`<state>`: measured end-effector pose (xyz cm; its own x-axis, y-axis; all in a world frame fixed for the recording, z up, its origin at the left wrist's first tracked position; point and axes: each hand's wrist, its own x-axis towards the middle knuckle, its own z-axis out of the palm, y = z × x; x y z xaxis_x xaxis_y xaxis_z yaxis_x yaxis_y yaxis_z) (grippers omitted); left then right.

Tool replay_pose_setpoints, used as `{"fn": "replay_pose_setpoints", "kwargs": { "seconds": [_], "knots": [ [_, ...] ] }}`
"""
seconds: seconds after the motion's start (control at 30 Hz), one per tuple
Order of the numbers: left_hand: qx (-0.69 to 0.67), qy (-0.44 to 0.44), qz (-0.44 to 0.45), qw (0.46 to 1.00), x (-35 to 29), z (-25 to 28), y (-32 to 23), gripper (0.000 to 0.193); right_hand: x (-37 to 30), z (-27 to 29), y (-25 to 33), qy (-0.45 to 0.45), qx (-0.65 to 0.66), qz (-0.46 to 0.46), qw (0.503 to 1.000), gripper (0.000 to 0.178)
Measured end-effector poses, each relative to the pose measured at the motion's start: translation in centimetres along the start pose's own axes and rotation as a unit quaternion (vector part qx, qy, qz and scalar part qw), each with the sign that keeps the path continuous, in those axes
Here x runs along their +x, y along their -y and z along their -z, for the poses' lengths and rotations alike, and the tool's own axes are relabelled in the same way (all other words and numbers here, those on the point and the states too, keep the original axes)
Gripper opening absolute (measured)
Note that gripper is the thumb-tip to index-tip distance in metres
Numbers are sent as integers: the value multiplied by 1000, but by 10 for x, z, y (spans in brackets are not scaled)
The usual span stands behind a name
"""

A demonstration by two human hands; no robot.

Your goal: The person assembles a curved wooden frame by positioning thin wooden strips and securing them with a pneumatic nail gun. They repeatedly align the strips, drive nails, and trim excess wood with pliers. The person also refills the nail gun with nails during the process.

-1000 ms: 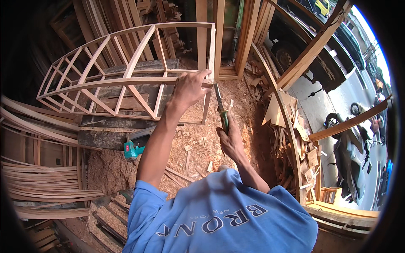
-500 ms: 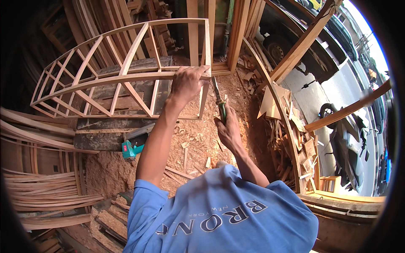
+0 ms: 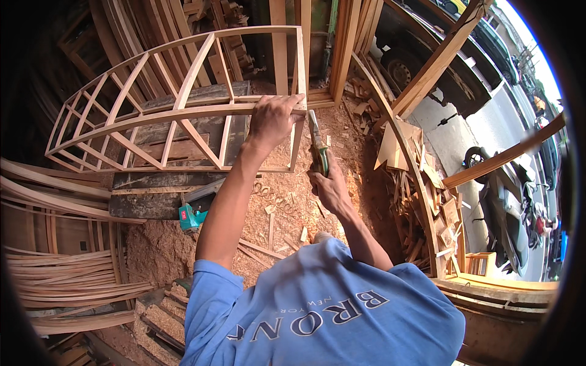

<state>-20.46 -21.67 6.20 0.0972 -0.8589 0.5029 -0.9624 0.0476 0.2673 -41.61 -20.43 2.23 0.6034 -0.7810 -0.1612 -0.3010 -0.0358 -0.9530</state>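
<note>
A long curved lattice frame of pale wood [image 3: 186,112] stretches across the left half of the view. My left hand [image 3: 273,120] is closed over its near top rail, close to the right-hand corner. In my right hand [image 3: 329,182] is a hand saw [image 3: 315,133] with a green handle. The narrow-looking metal blade points away from me, its tip just right of the frame's corner. From this angle I cannot tell whether blade and wood touch.
A teal power tool [image 3: 191,217] lies beside a dark bench [image 3: 152,207]. Wood shavings [image 3: 274,201] cover the floor. Offcuts [image 3: 421,201] pile up at right behind a curved strip [image 3: 410,152]. Curved slats [image 3: 73,268] are stacked at left. A motorcycle [image 3: 503,213] stands by the road.
The saw and my right hand have shifted slightly, and the blade has turned to show more of its flat side. My left hand keeps its hold on the frame.
</note>
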Motion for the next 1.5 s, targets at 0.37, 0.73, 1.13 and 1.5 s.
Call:
{"fn": "replay_pose_setpoints", "kwargs": {
  "seconds": [0.37,0.73,1.13,1.5],
  "knots": [
    [-4,21,2,1000,3,3,2,47,-8,10,18,-12,-57,-27,998,65],
    [2,-22,-10,1000,2,0,-2,49,-21,12,57,-98,-366,78,922,74],
    [-41,34,38,998,6,6,-2,43,-2,15,4,116,458,-149,869,26],
    [-16,34,33,999,4,5,-3,52,-24,17,70,-81,-403,69,909,66]
  ]
}}
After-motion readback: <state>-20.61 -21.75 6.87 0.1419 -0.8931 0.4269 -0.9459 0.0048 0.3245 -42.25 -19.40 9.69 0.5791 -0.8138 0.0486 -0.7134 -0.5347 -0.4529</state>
